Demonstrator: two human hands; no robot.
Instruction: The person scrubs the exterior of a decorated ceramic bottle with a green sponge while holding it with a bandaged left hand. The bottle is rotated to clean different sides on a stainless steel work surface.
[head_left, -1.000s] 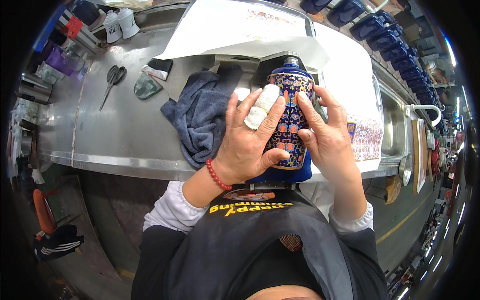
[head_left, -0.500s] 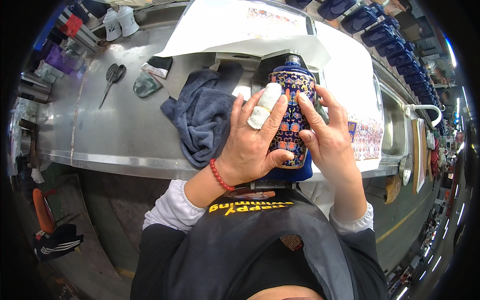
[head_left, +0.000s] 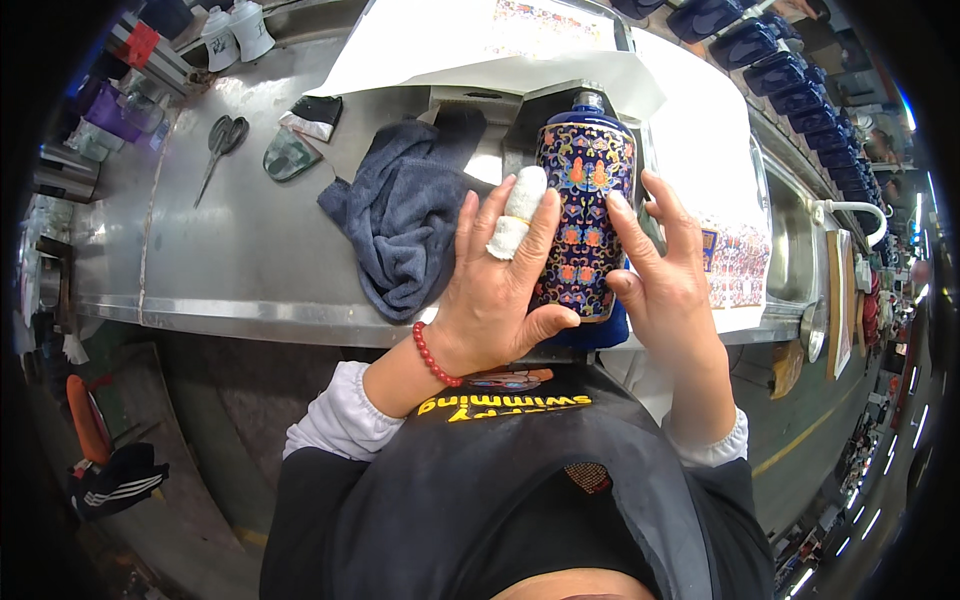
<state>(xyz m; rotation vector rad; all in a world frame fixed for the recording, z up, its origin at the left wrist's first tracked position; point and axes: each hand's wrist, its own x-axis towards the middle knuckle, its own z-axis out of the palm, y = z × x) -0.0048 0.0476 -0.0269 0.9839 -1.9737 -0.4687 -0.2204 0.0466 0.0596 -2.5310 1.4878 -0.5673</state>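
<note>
My left hand (head_left: pixel 497 290) is at the left of the bottle (head_left: pixel 583 225), index fingertip over its patterned left edge and thumb spread toward its near end; my right hand (head_left: pixel 665 280) is at its right, index fingertip over the right edge. The bottle lies between them, its long axis running away from me, neck at the far end; neither hand is clearly nearer. Both have their fingers apart, clamped on nothing; how firmly the tips press, I cannot tell. Well left of the bottle, scissors (head_left: pixel 216 155) with dark looped handles lie on the smooth, shiny metal desk (head_left: pixel 250 250). Nearer the bottle, still on its left, is a rumpled, soft blue-grey towel (head_left: pixel 400 225). A rough white bandage (head_left: pixel 525 192) wraps my left middle finger. The bottle is flattish, glossy dark blue at the shoulder, with dense floral ornament. Right of it spreads a thin white sheet (head_left: pixel 690 130), printed in places, and beyond that a metal sink (head_left: pixel 790 250).
</note>
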